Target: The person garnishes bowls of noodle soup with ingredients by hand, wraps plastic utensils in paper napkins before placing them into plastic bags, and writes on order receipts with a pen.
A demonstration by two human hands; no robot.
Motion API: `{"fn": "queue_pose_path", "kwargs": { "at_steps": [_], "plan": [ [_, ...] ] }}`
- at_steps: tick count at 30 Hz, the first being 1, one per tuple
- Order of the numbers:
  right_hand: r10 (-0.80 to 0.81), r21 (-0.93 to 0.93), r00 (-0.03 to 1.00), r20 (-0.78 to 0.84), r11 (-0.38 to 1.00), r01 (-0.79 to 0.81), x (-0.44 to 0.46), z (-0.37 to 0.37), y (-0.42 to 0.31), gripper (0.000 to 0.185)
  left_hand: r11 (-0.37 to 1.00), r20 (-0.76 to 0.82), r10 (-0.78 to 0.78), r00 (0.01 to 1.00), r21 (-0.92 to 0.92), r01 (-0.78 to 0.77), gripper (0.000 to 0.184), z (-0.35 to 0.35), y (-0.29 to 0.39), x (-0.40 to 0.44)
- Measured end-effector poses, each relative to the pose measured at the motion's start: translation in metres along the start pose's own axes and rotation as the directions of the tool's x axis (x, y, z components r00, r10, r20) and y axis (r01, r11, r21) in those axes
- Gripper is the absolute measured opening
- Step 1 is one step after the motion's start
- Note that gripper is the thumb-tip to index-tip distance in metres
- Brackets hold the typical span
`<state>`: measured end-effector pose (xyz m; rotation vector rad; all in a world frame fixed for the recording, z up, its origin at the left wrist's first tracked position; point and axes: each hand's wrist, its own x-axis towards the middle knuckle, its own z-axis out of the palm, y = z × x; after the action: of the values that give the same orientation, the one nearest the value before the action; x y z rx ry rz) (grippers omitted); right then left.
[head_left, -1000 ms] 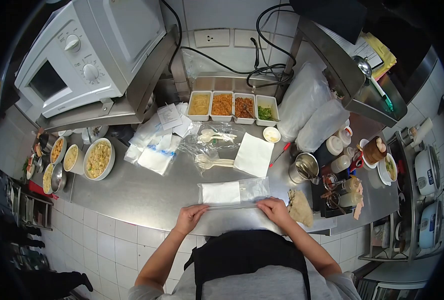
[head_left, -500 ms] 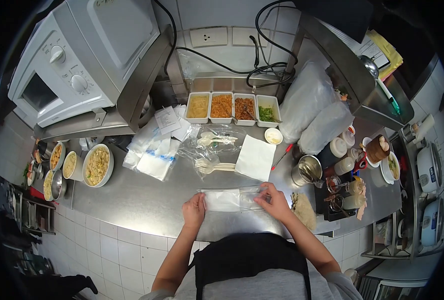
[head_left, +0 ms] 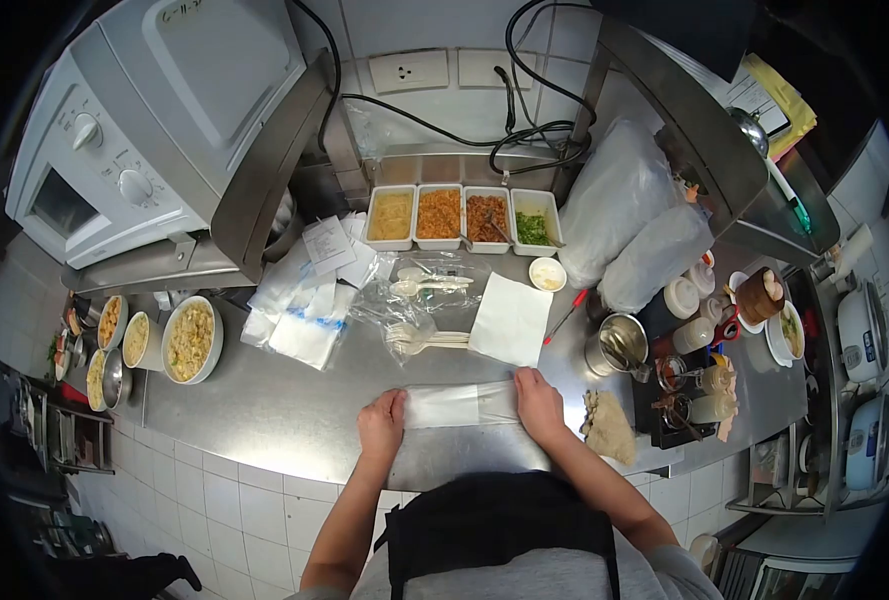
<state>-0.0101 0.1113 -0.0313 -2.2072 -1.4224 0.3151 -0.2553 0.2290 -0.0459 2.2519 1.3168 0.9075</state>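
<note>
A long clear plastic sleeve with a folded white napkin in it [head_left: 442, 408] is stretched between my hands, just over the front of the steel counter. My left hand [head_left: 382, 424] pinches its left end. At the right end, my right hand [head_left: 540, 405] has its fingers closed on the plastic. Whether cutlery lies inside the sleeve, I cannot tell. Beyond it are a white paper napkin [head_left: 512, 320], plastic forks [head_left: 434, 340] and plastic spoons [head_left: 426, 284] in clear bags.
Four-sided white tubs of toppings [head_left: 439, 218] line the back. Rice bowls [head_left: 190, 340] stand left, below a microwave [head_left: 94, 170]. Plastic bags [head_left: 309, 320] lie left of centre. On the right are a metal pot [head_left: 616, 345], sauce bottles [head_left: 682, 296], a cloth [head_left: 606, 428] and a red pen [head_left: 566, 315].
My right hand has shifted slightly left, and its spread fingers have closed over the sleeve's right end. The sleeve looks flatter and straighter. My left hand keeps its hold.
</note>
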Motion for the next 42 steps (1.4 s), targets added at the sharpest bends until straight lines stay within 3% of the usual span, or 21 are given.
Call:
{"fn": "queue_pose_path", "kwargs": {
  "at_steps": [3, 6, 7, 8, 11, 12, 15, 18, 21, 22, 26, 27, 29, 30, 31, 33, 34, 36, 37, 38, 42],
  "plan": [
    [-0.010, -0.101, 0.999, 0.032, 0.995, 0.014, 0.003, 0.004, 0.001, 0.015, 0.989, -0.017, -0.147, 0.989, 0.016, 0.148, 0.008, -0.012, 0.014, 0.008],
    [-0.011, -0.123, 0.997, 0.072, 0.992, 0.020, 0.004, 0.001, -0.001, 0.017, 0.943, -0.043, 0.329, 0.943, 0.066, -0.326, 0.021, -0.017, 0.036, 0.010],
    [-0.008, -0.117, 0.997, 0.072, 0.993, 0.017, 0.003, 0.000, -0.002, 0.017, 0.873, 0.077, 0.477, 0.875, -0.152, -0.463, 0.033, -0.001, 0.031, 0.006],
    [-0.007, -0.112, 0.997, 0.075, 0.994, 0.016, 0.004, -0.001, -0.003, 0.016, 0.781, 0.337, 0.624, 0.705, -0.246, -0.573, 0.035, -0.003, 0.043, 0.015],
    [0.023, -0.073, 0.995, 0.093, 0.997, -0.016, 0.003, -0.003, 0.000, 0.018, 0.788, 0.484, 0.511, 0.711, 0.067, -0.612, 0.047, 0.021, 0.073, 0.018],
    [0.035, -0.060, 0.995, 0.092, 0.998, -0.029, 0.005, -0.005, 0.002, 0.020, 0.745, 0.610, 0.409, 0.679, 0.207, -0.634, 0.055, 0.028, 0.067, 0.017],
    [-0.086, -0.015, 0.992, -0.090, 0.996, 0.085, -0.002, -0.018, -0.003, 0.035, 0.778, 0.606, 0.399, 0.688, 0.173, -0.603, 0.055, 0.028, 0.068, 0.016],
    [-0.368, 0.065, 0.929, 0.040, 0.929, 0.365, -0.014, 0.001, -0.032, 0.050, 0.772, 0.618, 0.374, 0.691, 0.205, -0.602, 0.055, 0.038, 0.063, 0.013],
    [-0.363, 0.109, 0.909, 0.203, 0.931, 0.348, -0.032, 0.021, -0.030, 0.078, 0.765, 0.636, 0.358, 0.683, 0.219, -0.605, 0.055, 0.029, 0.069, 0.016],
    [-0.305, -0.085, 0.907, 0.291, 0.936, 0.342, -0.030, 0.017, -0.019, 0.091, 0.784, 0.619, 0.363, 0.696, 0.201, -0.587, 0.055, 0.028, 0.070, 0.016],
    [-0.168, -0.126, 0.961, 0.218, 0.972, 0.198, -0.034, -0.014, 0.015, 0.087, 0.839, 0.531, 0.402, 0.746, 0.112, -0.532, 0.049, 0.030, 0.063, 0.018],
    [-0.153, -0.081, 0.959, 0.237, 0.981, 0.177, -0.034, -0.018, 0.019, 0.085, 0.848, 0.501, 0.416, 0.759, 0.086, -0.522, 0.046, 0.031, 0.059, 0.021],
    [-0.132, 0.013, 0.952, 0.276, 0.991, 0.133, -0.030, -0.022, 0.025, 0.083, 0.930, 0.486, 0.345, 0.803, -0.066, -0.360, 0.034, 0.025, 0.051, 0.038],
    [-0.172, 0.103, 0.971, 0.165, 0.982, 0.156, -0.031, -0.016, 0.034, 0.068, 0.952, 0.488, 0.304, 0.818, -0.140, -0.271, 0.028, 0.021, 0.048, 0.044],
    [-0.143, 0.302, 0.983, 0.113, 0.948, 0.103, -0.033, -0.018, 0.034, 0.062, 0.965, 0.532, 0.258, 0.806, -0.102, -0.241, 0.024, 0.020, 0.046, 0.046],
    [-0.050, 0.652, 0.998, 0.031, 0.758, 0.018, -0.035, -0.023, 0.036, 0.049, 0.982, 0.610, 0.165, 0.775, -0.030, -0.185, 0.019, 0.020, 0.045, 0.048],
    [0.011, 0.668, 0.995, -0.100, 0.742, 0.059, -0.038, -0.015, 0.042, 0.034, 0.984, 0.605, 0.159, 0.780, -0.036, -0.172, 0.017, 0.019, 0.046, 0.046],
    [0.231, 0.855, 0.967, 0.110, 0.473, -0.211, -0.049, -0.006, 0.055, 0.032, 0.988, 0.593, 0.147, 0.792, -0.044, -0.151, 0.014, 0.016, 0.048, 0.045],
    [0.309, 0.896, 0.921, 0.237, 0.298, -0.330, -0.056, -0.008, 0.056, 0.030, 0.985, 0.581, 0.147, 0.801, -0.162, -0.063, 0.012, 0.011, 0.049, 0.042],
    [0.207, 0.924, 0.936, 0.285, 0.201, -0.325, -0.063, -0.010, 0.056, 0.027, 0.960, 0.567, 0.146, 0.811, -0.279, 0.022, 0.011, 0.005, 0.051, 0.039],
    [-0.170, 0.916, 0.919, 0.356, 0.258, -0.307, -0.069, -0.038, 0.006, 0.033, 0.676, 0.470, 0.098, 0.877, -0.679, 0.288, 0.009, -0.008, 0.059, 0.021]
  ]
}}
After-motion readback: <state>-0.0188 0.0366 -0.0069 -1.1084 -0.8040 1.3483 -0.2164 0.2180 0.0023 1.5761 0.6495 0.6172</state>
